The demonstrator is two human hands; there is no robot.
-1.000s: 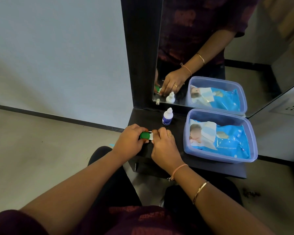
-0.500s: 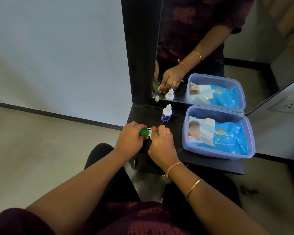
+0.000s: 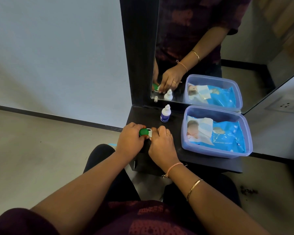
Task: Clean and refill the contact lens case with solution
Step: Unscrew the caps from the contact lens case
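Contact lens case [image 3: 147,133] sits at the near left corner of the dark shelf [image 3: 202,160], pinned between both our hands, and only its green cap [image 3: 143,132] and a sliver of white body show. Starting at the left, our left hand [image 3: 130,141] is curled closed around that green cap, thumb and fingers wrapped on its rim. Just to its right, our right hand [image 3: 161,145] is folded down over the other half of the case, fingers bent tight on it; whatever cap lies beneath is hidden, so we cannot tell if it is on or off. We judge the step in hand to be unscrewing a cap. To do it well, we press the right hand down so the body cannot spin, turn only the cap with the left fingertips, and keep the case level and flat on the shelf, since old solution may spill out. Further right and toward the mirror [image 3: 202,48] stands the small solution bottle [image 3: 165,114], upright, cap on, apart from our hands but within reach for refilling. At the far right rests the clear tub [image 3: 215,151] holding a blue wipes pack [image 3: 227,136], likely useful for drying.
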